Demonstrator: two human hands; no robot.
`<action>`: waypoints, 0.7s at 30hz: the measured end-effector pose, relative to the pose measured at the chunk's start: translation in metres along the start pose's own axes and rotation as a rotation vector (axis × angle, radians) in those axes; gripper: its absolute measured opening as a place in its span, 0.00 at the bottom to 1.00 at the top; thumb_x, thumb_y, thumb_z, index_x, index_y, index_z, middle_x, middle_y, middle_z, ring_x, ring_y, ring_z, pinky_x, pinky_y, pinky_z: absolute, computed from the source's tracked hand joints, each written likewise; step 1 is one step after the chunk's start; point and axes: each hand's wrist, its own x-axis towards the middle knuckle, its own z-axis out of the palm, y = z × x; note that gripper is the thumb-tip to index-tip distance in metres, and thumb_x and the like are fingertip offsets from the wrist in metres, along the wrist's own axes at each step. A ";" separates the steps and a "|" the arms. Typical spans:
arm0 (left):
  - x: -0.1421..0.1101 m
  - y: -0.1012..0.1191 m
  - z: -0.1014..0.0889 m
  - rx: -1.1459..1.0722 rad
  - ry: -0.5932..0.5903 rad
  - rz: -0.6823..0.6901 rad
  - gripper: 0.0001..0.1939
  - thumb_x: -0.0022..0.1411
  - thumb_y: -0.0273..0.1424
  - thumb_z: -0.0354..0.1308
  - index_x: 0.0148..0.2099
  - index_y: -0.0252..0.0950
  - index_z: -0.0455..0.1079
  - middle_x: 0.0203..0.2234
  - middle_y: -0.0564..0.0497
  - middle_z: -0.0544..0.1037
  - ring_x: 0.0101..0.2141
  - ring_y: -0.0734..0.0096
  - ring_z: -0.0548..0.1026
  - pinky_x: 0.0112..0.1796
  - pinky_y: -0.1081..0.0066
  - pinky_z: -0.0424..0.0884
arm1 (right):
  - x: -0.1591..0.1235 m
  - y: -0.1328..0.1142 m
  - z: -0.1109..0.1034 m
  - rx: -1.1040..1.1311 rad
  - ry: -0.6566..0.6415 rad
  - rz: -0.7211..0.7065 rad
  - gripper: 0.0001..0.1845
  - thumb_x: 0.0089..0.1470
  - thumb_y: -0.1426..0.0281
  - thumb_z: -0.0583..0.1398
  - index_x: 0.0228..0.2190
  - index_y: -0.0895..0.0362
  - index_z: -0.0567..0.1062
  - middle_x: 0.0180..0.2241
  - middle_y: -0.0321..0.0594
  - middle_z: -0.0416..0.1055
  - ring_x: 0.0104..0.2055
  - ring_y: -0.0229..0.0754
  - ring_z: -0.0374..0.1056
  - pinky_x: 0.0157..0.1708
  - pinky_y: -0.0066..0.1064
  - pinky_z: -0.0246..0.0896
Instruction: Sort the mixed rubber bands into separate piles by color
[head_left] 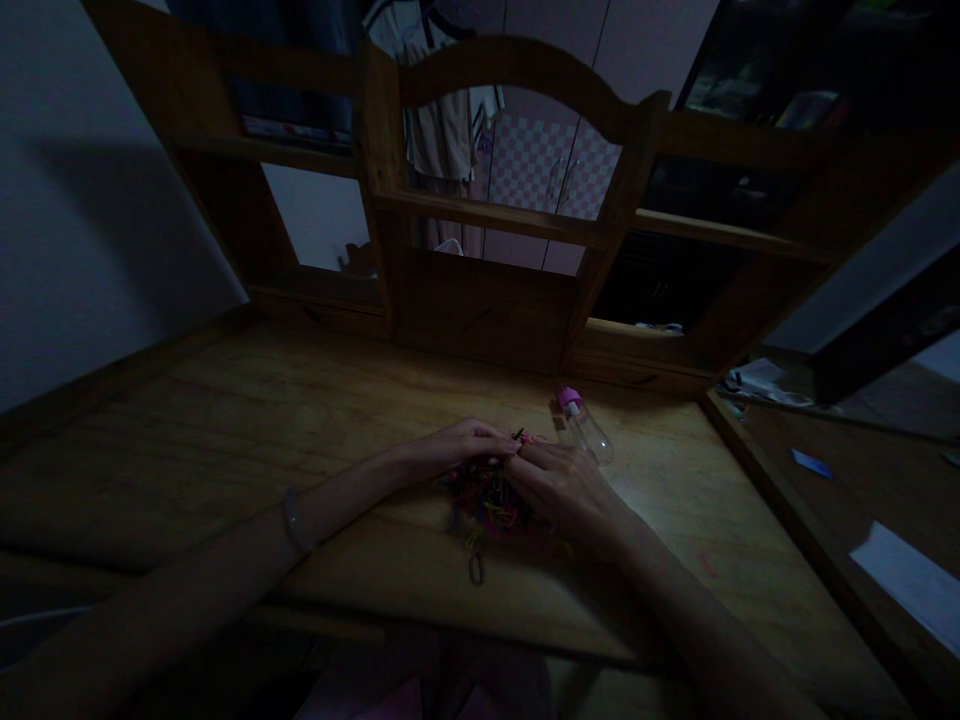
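A heap of thin elastic bands (491, 500) in pink, red, yellow and dark colours lies on the wooden desk, partly under my hands. My left hand (469, 440), with a bracelet (300, 520) on the forearm, reaches over the heap's far side, its fingers closed. My right hand (566, 483) is closed as well, and its fingertips meet those of the left. A few pink and dark bands stick out where the fingertips pinch together; dim light hides their detail. One loose band (476, 570) lies apart, nearer the desk's front edge.
Just past my right hand, a clear bulb-shaped bottle (589, 430) with a pink cap lies on the desk (300, 390). A wooden shelf unit (487, 300) rises along the back. At right, a lower surface holds a white sheet (907, 580) and a blue card (811, 463).
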 end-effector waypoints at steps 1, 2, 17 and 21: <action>0.000 0.001 0.001 0.030 0.002 0.004 0.14 0.58 0.40 0.60 0.33 0.33 0.76 0.29 0.51 0.74 0.31 0.72 0.68 0.35 0.72 0.62 | 0.000 0.000 0.000 -0.001 0.004 -0.011 0.05 0.63 0.74 0.53 0.37 0.56 0.69 0.34 0.39 0.71 0.35 0.39 0.65 0.37 0.30 0.54; 0.000 0.002 0.001 0.054 0.007 0.010 0.14 0.58 0.41 0.60 0.33 0.33 0.76 0.28 0.51 0.74 0.31 0.72 0.68 0.35 0.72 0.62 | 0.000 0.000 0.000 -0.001 0.010 -0.021 0.05 0.63 0.74 0.53 0.37 0.56 0.69 0.35 0.39 0.71 0.36 0.39 0.65 0.37 0.30 0.55; 0.003 -0.002 -0.004 0.120 0.046 0.024 0.17 0.57 0.45 0.60 0.31 0.34 0.73 0.28 0.50 0.72 0.32 0.70 0.68 0.35 0.72 0.63 | 0.000 0.003 -0.004 -0.022 0.018 -0.026 0.06 0.63 0.76 0.53 0.35 0.57 0.69 0.32 0.38 0.69 0.30 0.37 0.62 0.32 0.29 0.53; 0.001 -0.002 -0.001 0.122 -0.038 0.089 0.13 0.57 0.40 0.59 0.29 0.35 0.70 0.28 0.53 0.69 0.33 0.70 0.66 0.37 0.72 0.62 | 0.000 0.001 -0.003 -0.016 0.020 -0.041 0.06 0.62 0.76 0.53 0.37 0.57 0.69 0.33 0.39 0.71 0.32 0.37 0.64 0.33 0.29 0.55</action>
